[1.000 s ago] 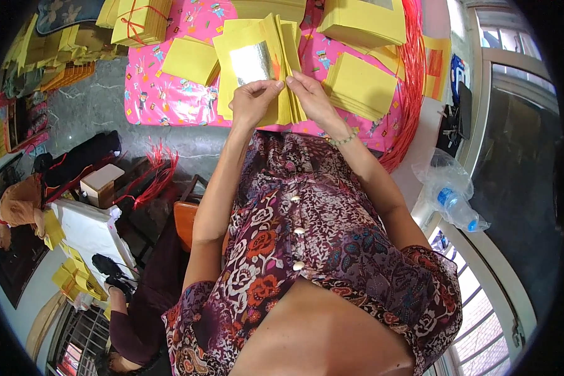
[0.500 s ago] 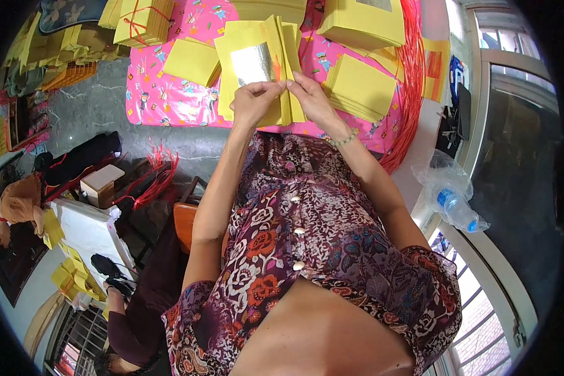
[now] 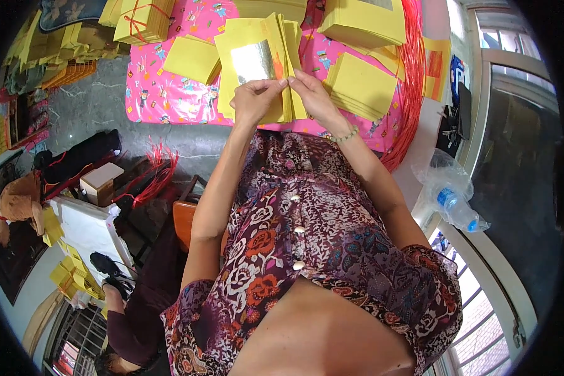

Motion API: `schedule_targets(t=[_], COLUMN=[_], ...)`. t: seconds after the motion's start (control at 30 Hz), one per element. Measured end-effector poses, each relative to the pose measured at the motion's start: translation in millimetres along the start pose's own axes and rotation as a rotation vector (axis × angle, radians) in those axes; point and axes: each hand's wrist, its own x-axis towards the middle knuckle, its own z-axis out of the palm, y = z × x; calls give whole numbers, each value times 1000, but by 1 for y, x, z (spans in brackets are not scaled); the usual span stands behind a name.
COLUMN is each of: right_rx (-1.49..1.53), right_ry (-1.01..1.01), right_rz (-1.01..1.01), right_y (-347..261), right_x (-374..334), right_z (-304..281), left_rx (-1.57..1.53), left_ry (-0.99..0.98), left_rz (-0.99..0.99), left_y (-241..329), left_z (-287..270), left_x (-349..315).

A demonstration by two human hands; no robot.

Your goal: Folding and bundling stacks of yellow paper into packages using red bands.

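Observation:
Yellow paper sheets [image 3: 235, 39] with a shiny silver square lie before me, their middle part raised as an upright fold. My left hand [image 3: 255, 100] is closed in a pinch on the near edge of the yellow paper, beside the fold. Close against it, my right hand [image 3: 313, 95] pinches the same paper from the other side, thumb and finger meeting near the left fingertips. Exactly which sheets lie between the fingers is hidden. A beaded bracelet [image 3: 344, 136] circles my right wrist.
Yellow paper stacks [image 3: 362, 86] surround my hands on the pink patterned tablecloth [image 3: 169, 103]. Red strands [image 3: 410, 81] hang over the table's right side. A red-tied bundle [image 3: 141, 22] sits far left. At right lies a plastic bottle [image 3: 455, 208]; another person [image 3: 147, 307] works at lower left.
My right fingers have shifted very slightly up at the paper's edge. Both hands otherwise stay in place, still pinching. The other person's arm at lower left has moved a little.

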Motion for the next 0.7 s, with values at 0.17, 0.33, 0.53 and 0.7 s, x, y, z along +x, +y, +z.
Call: schedule_targets(t=[0.17, 0.33, 0.53, 0.7], right_rx=[44, 86, 159, 149], right_ry=[-58, -44, -67, -74], right_rz=[25, 58, 53, 75], right_y=[-5, -1, -13, -11], right_x=[0, 0, -4, -3], right_z=[-4, -7, -2, -4], left_rx=[-3, 1, 12, 53], left_ry=[-6, -13, -8, 4], left_rz=[9, 18, 24, 25], left_y=[1, -2, -2, 3], left_z=[0, 2, 2, 2], left_x=[-1, 1, 0, -3])
